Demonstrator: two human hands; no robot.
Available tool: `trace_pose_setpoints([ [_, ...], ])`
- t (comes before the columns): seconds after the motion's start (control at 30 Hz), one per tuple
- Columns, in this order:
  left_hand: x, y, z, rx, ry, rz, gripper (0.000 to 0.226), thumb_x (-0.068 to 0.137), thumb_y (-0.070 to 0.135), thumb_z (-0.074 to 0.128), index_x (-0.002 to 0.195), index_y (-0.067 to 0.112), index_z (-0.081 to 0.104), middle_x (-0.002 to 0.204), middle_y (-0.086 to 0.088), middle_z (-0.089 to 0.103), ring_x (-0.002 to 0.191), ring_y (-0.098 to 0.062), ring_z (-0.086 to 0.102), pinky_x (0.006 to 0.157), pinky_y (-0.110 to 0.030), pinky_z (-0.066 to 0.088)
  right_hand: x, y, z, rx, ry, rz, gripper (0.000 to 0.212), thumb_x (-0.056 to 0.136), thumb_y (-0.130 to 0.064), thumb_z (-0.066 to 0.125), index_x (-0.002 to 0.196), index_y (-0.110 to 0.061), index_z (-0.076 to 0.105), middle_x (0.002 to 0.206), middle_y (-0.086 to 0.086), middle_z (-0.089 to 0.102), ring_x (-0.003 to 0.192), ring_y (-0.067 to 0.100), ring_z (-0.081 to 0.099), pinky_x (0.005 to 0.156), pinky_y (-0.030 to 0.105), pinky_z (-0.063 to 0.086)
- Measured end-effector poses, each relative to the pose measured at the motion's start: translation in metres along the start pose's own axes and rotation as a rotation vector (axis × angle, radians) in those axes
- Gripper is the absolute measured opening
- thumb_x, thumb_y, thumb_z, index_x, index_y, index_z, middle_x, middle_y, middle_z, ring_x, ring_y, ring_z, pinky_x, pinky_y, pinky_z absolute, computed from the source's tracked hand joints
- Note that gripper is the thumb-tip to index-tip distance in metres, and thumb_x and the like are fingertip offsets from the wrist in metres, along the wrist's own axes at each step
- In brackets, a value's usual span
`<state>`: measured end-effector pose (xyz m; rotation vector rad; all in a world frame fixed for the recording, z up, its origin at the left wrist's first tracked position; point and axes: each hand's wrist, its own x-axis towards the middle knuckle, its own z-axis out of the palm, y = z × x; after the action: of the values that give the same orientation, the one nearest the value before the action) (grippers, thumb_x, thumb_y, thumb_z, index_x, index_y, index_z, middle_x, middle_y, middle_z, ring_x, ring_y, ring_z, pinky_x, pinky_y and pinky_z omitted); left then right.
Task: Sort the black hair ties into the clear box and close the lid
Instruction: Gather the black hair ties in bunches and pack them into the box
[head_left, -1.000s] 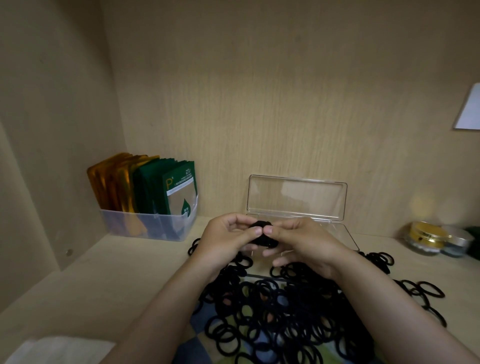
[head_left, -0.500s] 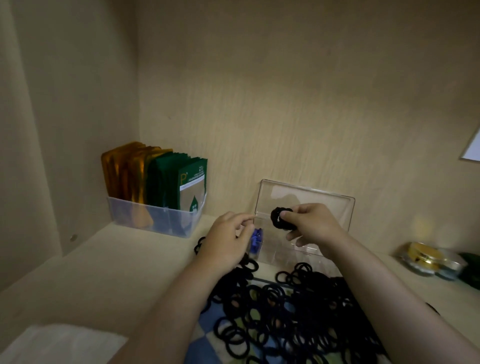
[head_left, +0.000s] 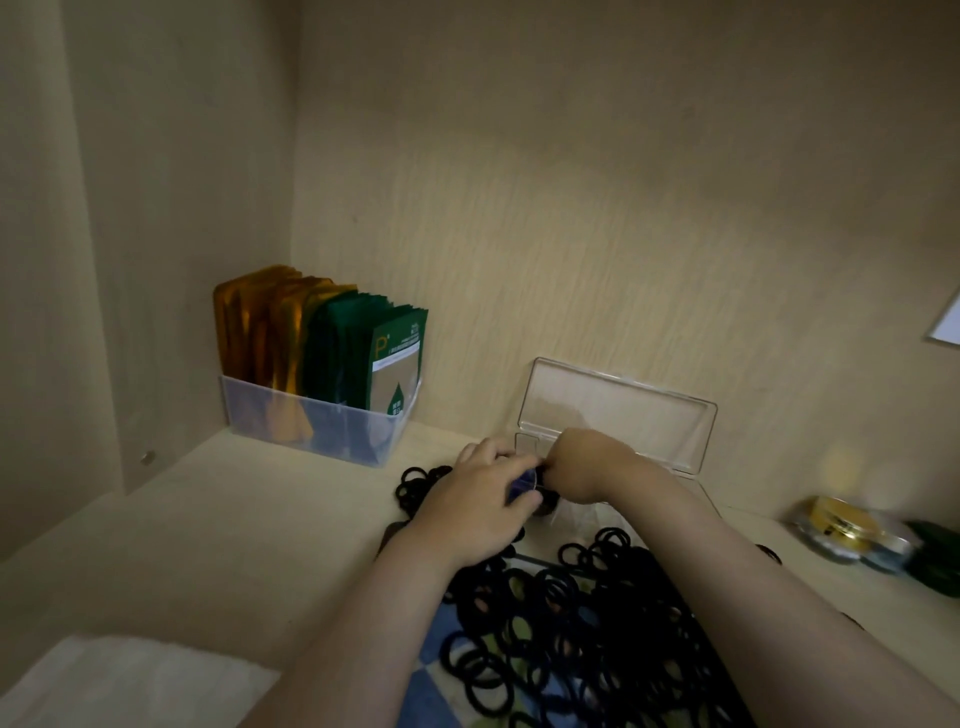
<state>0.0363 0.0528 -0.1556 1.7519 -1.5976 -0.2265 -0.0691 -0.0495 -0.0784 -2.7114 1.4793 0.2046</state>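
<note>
The clear box (head_left: 582, 519) stands against the back wall with its lid (head_left: 618, 415) raised upright. My left hand (head_left: 483, 504) grips the box's left end between thumb and fingers. My right hand (head_left: 592, 465) is pressed down at that same end, closed on a small bundle of black hair ties (head_left: 545, 501) that only partly shows under the fingers. A big loose pile of black hair ties (head_left: 571, 623) lies in front of the box on a blue and green checked cloth (head_left: 431, 691), under both forearms.
A clear bin (head_left: 311, 431) of gold and green sachets stands in the back left corner. Gold-lidded jars (head_left: 836, 525) and a dark green item (head_left: 935, 556) sit at the right. A white cloth (head_left: 104, 680) lies at the front left. The side wall is close on the left.
My right hand has dropped from in front of the lid down to the box's left end with the bundle. My left hand has closed on that end of the box.
</note>
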Motion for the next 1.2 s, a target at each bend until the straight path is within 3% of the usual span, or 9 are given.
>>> trace_pose_setpoints([
  [0.2,-0.001,0.001,0.003,0.006,-0.05,0.009,0.044,0.096,0.048,0.05,0.14,0.042,0.047,0.15,0.008,0.027,0.142,-0.009,0.014,0.115,-0.034,0.026,-0.008,0.018,-0.01,0.117,-0.003,-0.111,0.031,0.091,-0.016,0.048,0.101,-0.01,0.077,0.107,0.01,0.073,0.101,0.026,0.066,0.092,0.039,0.054],
  [0.3,0.001,0.002,0.004,-0.036,-0.004,0.001,0.045,0.097,0.044,0.051,0.142,0.041,0.046,0.146,0.009,0.032,0.14,-0.007,0.017,0.108,-0.025,0.023,-0.019,0.023,-0.003,0.162,0.079,-0.147,0.034,0.088,-0.024,0.046,0.097,-0.016,0.078,0.101,0.007,0.073,0.097,0.025,0.065,0.088,0.036,0.054],
  [0.4,0.001,0.001,0.003,-0.024,0.019,0.008,0.045,0.096,0.043,0.052,0.141,0.043,0.045,0.144,0.011,0.036,0.138,-0.007,0.021,0.105,-0.024,0.025,-0.027,0.025,0.012,0.084,0.09,-0.217,0.048,0.081,-0.038,0.033,0.096,-0.025,0.077,0.114,0.007,0.064,0.114,0.028,0.052,0.097,0.039,0.045],
  [0.57,-0.003,0.004,0.0,0.023,-0.002,0.005,0.047,0.095,0.049,0.051,0.141,0.047,0.044,0.148,0.012,0.032,0.14,-0.006,0.018,0.112,-0.028,0.023,-0.04,0.036,0.012,0.151,0.123,-0.269,0.039,0.097,-0.026,0.044,0.131,-0.031,0.064,0.149,0.007,0.043,0.141,0.023,0.031,0.113,0.033,0.027],
  [0.63,-0.003,0.01,-0.003,0.089,0.054,0.046,0.043,0.095,0.048,0.051,0.138,0.044,0.047,0.141,0.015,0.036,0.135,-0.006,0.024,0.11,-0.029,0.025,-0.048,0.045,0.007,0.231,0.249,-0.285,0.038,0.095,-0.023,0.049,0.129,-0.029,0.065,0.142,0.003,0.049,0.133,0.019,0.044,0.109,0.03,0.033],
  [0.7,-0.005,0.018,-0.007,0.117,0.113,0.118,0.033,0.096,0.044,0.052,0.128,0.041,0.056,0.125,0.017,0.043,0.124,-0.005,0.032,0.102,-0.026,0.03,-0.06,0.054,0.001,0.327,0.305,-0.287,0.031,0.094,-0.019,0.053,0.117,-0.03,0.07,0.123,-0.007,0.06,0.108,0.01,0.059,0.095,0.024,0.043],
  [0.87,-0.011,0.044,-0.008,0.103,0.004,0.158,0.009,0.092,0.038,0.058,0.092,0.036,0.067,0.083,0.02,0.055,0.08,0.001,0.052,0.07,-0.024,0.041,-0.095,0.074,0.004,0.416,0.206,-0.324,0.015,0.088,-0.021,0.067,0.092,-0.031,0.077,0.06,-0.035,0.06,0.057,-0.007,0.056,0.058,0.008,0.039],
  [1.0,-0.013,0.054,0.0,0.116,-0.161,0.157,0.007,0.085,0.04,0.063,0.087,0.038,0.069,0.084,0.019,0.061,0.079,0.001,0.059,0.077,-0.03,0.054,-0.113,0.09,0.018,0.449,0.092,-0.347,0.011,0.081,-0.026,0.078,0.091,-0.03,0.078,0.07,-0.026,0.068,0.058,-0.008,0.058,0.057,0.007,0.039],
  [1.2,-0.015,0.058,0.011,0.03,-0.255,0.158,0.007,0.079,0.038,0.071,0.086,0.038,0.07,0.093,0.016,0.066,0.087,-0.003,0.062,0.085,-0.036,0.054,-0.12,0.103,0.026,0.26,0.003,-0.329,0.033,0.064,-0.046,0.087,0.092,-0.037,0.073,0.09,-0.02,0.063,0.077,-0.006,0.056,0.067,0.015,0.044],
])
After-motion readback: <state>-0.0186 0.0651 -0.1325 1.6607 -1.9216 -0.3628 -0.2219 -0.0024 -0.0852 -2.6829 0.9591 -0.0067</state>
